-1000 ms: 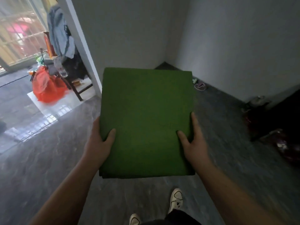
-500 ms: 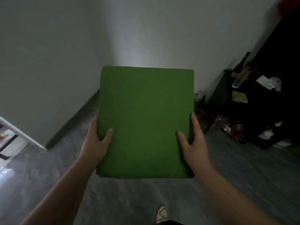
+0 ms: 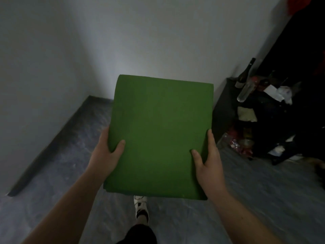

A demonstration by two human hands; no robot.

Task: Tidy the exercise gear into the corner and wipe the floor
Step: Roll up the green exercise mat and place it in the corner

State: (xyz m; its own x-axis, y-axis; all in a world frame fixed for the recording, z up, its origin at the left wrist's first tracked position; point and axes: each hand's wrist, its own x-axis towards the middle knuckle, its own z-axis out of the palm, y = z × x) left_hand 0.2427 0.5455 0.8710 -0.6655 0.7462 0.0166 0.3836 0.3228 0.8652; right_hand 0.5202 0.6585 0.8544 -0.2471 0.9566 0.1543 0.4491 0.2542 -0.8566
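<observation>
Folded green mat (image 3: 161, 136) held flat in front of the body, above the floor (image 3: 73, 155), long side running away from the camera. Far edge points toward the room corner where two pale walls (image 3: 52, 59) meet; the mat hides the corner's base.

Left hand (image 3: 105, 155) grips the mat's left edge: thumb on the top face, fingers out of sight beneath. Right hand (image 3: 208, 161) grips the right edge the same way, thumb lying on top, index finger stretched along the side, other fingers hidden underneath. Both forearms bare.

Below the mat's near edge: one white shoe (image 3: 140, 206) on the grey marbled floor, dark trouser leg above it.

Right of the mat: dark low cabinet (image 3: 223, 110) against the wall, cluttered. A dark wine bottle (image 3: 244, 74) stands upright on it; a clear bottle (image 3: 246, 91) leans tilted beside it. White and red items in the clutter lower down, too dim to identify. Room lighting poor.
</observation>
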